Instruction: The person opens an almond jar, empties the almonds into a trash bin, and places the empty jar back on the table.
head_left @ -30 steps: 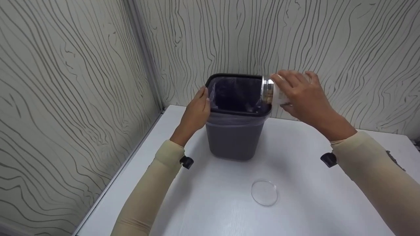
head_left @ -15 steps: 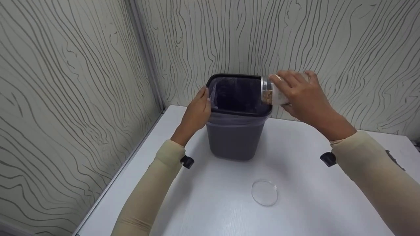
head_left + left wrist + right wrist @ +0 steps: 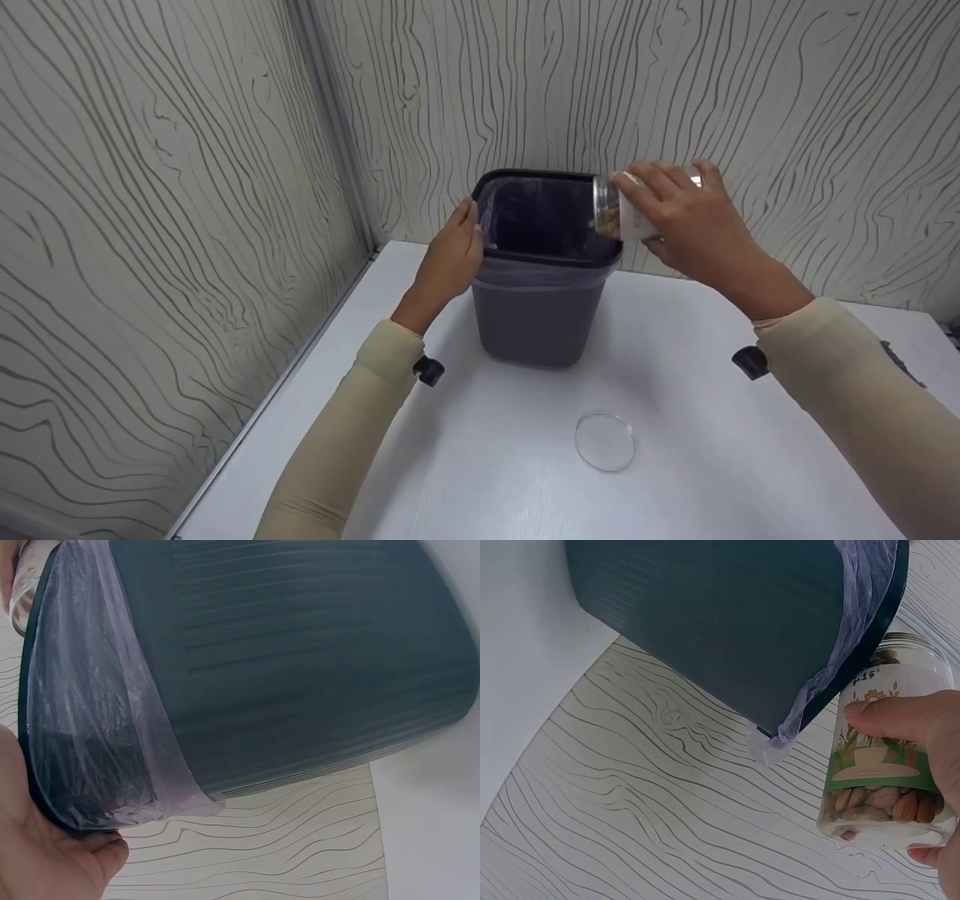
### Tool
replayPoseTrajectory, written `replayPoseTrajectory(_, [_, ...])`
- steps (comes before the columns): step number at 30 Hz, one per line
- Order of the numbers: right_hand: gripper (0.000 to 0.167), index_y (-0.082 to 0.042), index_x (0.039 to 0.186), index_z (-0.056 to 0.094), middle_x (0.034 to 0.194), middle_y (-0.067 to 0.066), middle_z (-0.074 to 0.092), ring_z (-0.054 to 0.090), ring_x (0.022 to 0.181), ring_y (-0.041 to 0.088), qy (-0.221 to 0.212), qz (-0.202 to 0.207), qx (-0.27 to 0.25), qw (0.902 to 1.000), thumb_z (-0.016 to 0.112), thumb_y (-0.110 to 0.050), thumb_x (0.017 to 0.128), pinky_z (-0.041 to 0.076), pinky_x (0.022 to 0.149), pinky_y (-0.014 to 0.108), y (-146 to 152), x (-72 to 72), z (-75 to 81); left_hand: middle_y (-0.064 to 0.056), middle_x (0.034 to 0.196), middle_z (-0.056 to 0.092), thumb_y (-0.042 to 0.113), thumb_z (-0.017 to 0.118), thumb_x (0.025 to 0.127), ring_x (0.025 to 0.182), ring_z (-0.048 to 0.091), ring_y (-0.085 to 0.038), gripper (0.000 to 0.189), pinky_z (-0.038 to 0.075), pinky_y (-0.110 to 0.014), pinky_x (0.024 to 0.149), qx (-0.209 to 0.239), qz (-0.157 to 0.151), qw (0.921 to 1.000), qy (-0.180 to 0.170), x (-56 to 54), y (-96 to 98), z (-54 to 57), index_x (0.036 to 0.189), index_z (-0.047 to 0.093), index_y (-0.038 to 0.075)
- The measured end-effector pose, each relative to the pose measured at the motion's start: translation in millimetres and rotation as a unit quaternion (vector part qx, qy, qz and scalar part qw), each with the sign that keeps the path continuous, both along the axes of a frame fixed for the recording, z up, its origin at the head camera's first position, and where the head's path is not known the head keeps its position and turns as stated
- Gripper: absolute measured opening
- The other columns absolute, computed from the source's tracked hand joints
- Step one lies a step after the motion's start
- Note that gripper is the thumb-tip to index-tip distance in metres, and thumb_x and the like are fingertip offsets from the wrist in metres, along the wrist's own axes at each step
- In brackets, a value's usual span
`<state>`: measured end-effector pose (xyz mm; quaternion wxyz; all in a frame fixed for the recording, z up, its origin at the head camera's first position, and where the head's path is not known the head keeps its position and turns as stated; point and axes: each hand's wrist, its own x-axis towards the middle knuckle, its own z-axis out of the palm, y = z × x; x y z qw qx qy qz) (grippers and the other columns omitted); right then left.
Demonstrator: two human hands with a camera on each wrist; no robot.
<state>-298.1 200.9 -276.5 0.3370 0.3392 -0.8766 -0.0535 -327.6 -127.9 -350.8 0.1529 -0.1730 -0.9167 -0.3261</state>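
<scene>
A dark grey trash bin (image 3: 536, 322) stands on the table, its black rim lined with a translucent purple bag (image 3: 90, 690). My left hand (image 3: 450, 259) grips the bin's rim on the left side. Over the right side of the rim, my right hand (image 3: 697, 229) holds a clear jar (image 3: 636, 219) tipped on its side, its mouth toward the bin's opening. Almonds (image 3: 885, 802) show through the jar below and above its printed label (image 3: 881, 765). The bottom of the bin's inside is too dark to make out.
A clear round lid (image 3: 604, 442) lies flat on the white table (image 3: 480, 465) in front of the bin. Walls with a wood-grain line pattern rise behind (image 3: 750, 90) and to the left (image 3: 172, 187).
The jar has tipped a little further and shifted slightly left over the rim, and the nuts inside have moved toward its mouth. My left hand stays on the bin's rim.
</scene>
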Motion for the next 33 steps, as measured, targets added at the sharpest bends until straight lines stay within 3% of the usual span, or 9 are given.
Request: replayPoseTrajectory(33, [0.095,-0.010,0.145,0.050,0.139,0.018,0.054,0.053,0.125,0.041,0.015,0.024,0.012,0.9995,0.094,0.001,0.061,0.036,0.098,0.073,-1.3,-5.7,-2.1,-0.017,0.165,0.024,0.021,0.031,0.111,0.152,0.024,-0.026,0.051,0.025,-0.039,0.121,-0.006,0.001,0.9999,0.008,-4.7,2.3,-4.3,0.156,0.028,-0.004])
